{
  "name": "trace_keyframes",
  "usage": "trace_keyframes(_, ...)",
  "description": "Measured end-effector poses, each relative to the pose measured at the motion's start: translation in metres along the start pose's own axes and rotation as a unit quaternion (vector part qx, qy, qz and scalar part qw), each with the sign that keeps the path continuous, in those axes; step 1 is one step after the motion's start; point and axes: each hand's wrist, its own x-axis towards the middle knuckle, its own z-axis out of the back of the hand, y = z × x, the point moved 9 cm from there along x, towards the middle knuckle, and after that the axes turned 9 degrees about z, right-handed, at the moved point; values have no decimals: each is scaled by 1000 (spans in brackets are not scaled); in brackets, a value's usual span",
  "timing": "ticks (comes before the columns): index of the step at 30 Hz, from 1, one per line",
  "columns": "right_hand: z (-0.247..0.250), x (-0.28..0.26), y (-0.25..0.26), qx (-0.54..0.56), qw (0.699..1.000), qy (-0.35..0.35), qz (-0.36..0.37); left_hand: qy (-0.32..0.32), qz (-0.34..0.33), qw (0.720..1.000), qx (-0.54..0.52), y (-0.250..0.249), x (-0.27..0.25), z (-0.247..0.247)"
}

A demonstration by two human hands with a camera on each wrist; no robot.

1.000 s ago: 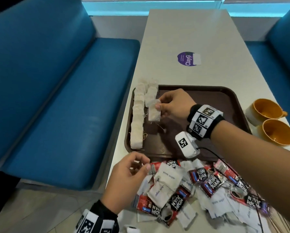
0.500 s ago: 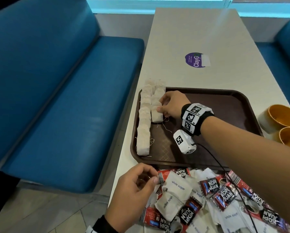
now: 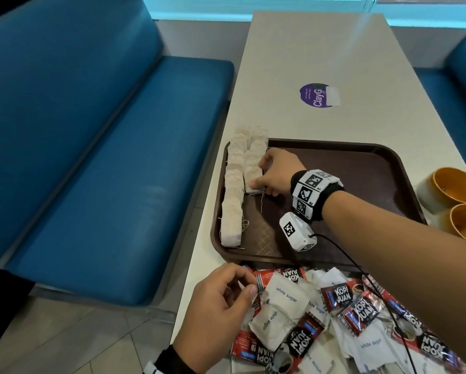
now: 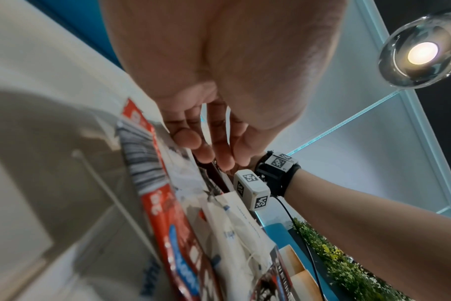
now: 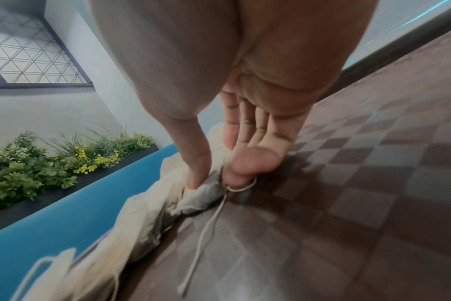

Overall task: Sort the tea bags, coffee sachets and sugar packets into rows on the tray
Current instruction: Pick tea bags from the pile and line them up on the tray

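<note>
Tea bag [image 3: 253,181] sits under my right hand [image 3: 276,171], thumb and fingertips pinching it down on the tray [image 3: 361,168]; its string [image 5: 206,224] trails back from that grip. Just left of the grip runs a full row of tea bags [image 3: 233,190]. My left hand [image 3: 221,306] curls over the near pile on the counter [image 3: 320,55], pinching the edge of a coffee sachet [image 3: 258,283], with a sugar packet [image 3: 285,295] just right of it.
</note>
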Motion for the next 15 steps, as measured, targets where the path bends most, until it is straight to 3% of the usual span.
trace_keyframes(7,43,-41,14,-8,999,-39,27,-3,-28,1000,-5,-9,-5,-4)
trace_keyframes(9,57,-68,17,-1,999,-26,43,4,-31,999,-10,-11,-5,-9)
trace_keyframes(13,78,-137,16,126,991,6,44,20,-57,998,15,-23,-11,-28)
trace_keyframes(15,91,-171,16,116,991,2,59,24,-89,994,62,-35,-14,-40)
